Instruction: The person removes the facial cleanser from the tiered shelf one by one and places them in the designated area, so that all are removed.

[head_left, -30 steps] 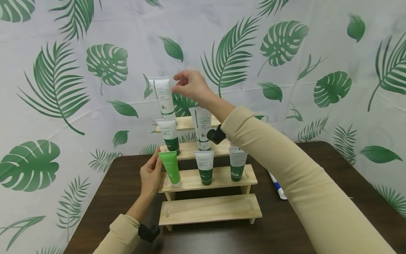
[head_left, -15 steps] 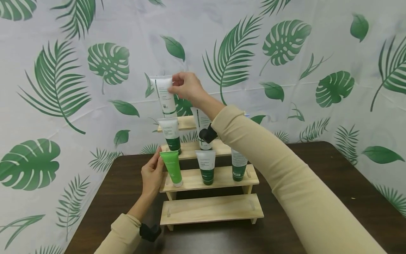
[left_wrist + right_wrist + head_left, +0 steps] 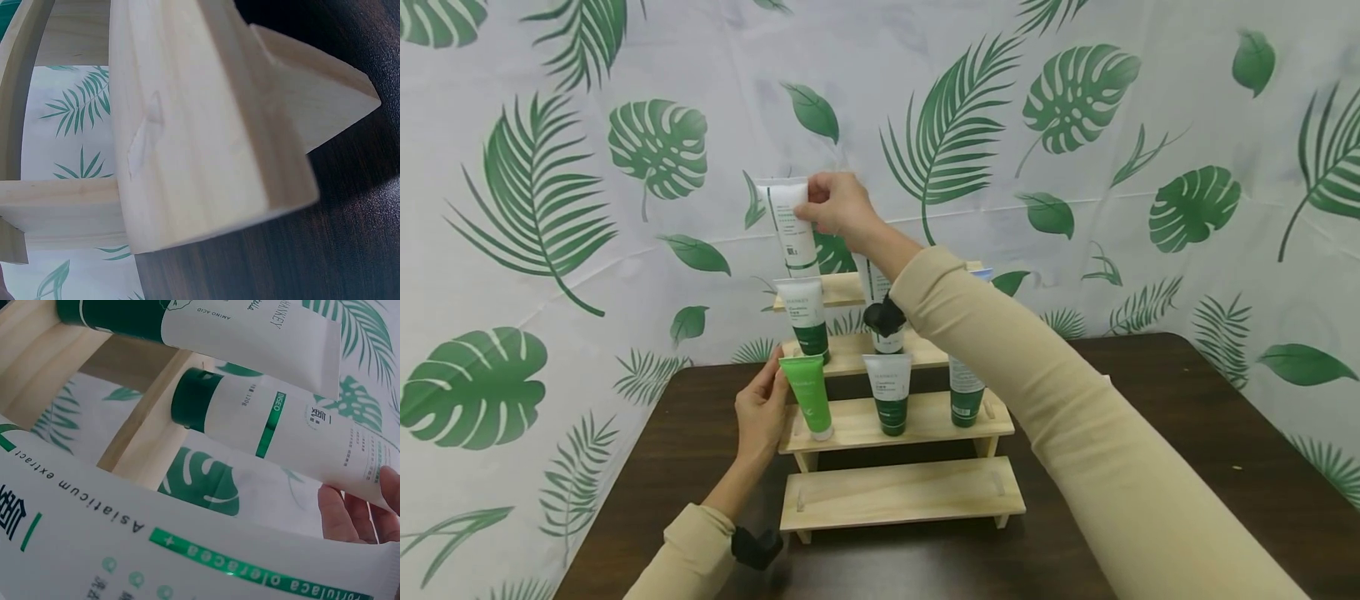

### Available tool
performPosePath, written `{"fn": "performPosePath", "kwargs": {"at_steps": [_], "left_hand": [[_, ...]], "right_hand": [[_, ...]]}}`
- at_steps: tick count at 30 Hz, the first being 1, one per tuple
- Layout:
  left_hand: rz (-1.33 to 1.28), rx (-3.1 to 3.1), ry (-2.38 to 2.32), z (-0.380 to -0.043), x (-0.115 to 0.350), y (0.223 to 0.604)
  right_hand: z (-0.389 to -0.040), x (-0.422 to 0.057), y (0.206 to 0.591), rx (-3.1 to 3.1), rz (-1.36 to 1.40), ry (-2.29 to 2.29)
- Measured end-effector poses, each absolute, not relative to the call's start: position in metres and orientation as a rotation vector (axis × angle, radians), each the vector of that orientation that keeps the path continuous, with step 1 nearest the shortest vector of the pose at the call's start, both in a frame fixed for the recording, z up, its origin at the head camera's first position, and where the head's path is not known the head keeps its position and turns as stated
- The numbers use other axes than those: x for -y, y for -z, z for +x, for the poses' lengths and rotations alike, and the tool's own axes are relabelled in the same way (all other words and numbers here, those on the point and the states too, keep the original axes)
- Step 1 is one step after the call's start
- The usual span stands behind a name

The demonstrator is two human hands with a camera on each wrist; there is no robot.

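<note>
On the top step of a wooden tiered display stand (image 3: 898, 492) stands a tall white squeeze tube (image 3: 792, 233) with a thin green band. My right hand (image 3: 842, 207) pinches its upper right edge between thumb and fingers. The right wrist view shows this tube's dark green cap (image 3: 197, 400) down on the step. My left hand (image 3: 762, 408) grips the left end of the stand, beside a bright green tube (image 3: 808, 396); its fingertips are partly hidden. Below the tall tube is a white-and-green tube (image 3: 805, 315). Another tall white tube (image 3: 874, 283) is partly covered by my right wrist.
Two more white-and-green tubes, one central (image 3: 891, 392) and one at the right (image 3: 966, 392), share the step with the bright green one. The stand rests on a dark wooden table (image 3: 700, 442). Behind hangs a leaf-print cloth (image 3: 880, 100).
My right hand has moved slightly left and taken hold of the tall tube's upper edge, from just beside it. My left hand stays at the stand's left end.
</note>
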State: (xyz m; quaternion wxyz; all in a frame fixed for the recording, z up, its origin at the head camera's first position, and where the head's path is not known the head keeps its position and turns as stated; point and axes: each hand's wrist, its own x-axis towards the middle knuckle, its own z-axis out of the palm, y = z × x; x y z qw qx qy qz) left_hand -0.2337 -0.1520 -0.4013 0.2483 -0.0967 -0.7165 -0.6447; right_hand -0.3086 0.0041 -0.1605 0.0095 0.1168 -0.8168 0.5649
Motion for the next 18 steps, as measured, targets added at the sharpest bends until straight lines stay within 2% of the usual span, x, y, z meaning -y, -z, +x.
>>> {"fn": "performPosePath", "kwargs": {"at_steps": [18], "left_hand": [[-0.221, 1.981, 1.734, -0.2349, 0.1508, 0.4010]], "right_hand": [[-0.3074, -0.0094, 0.1630, 2.521, 0.345, -1.689]]}}
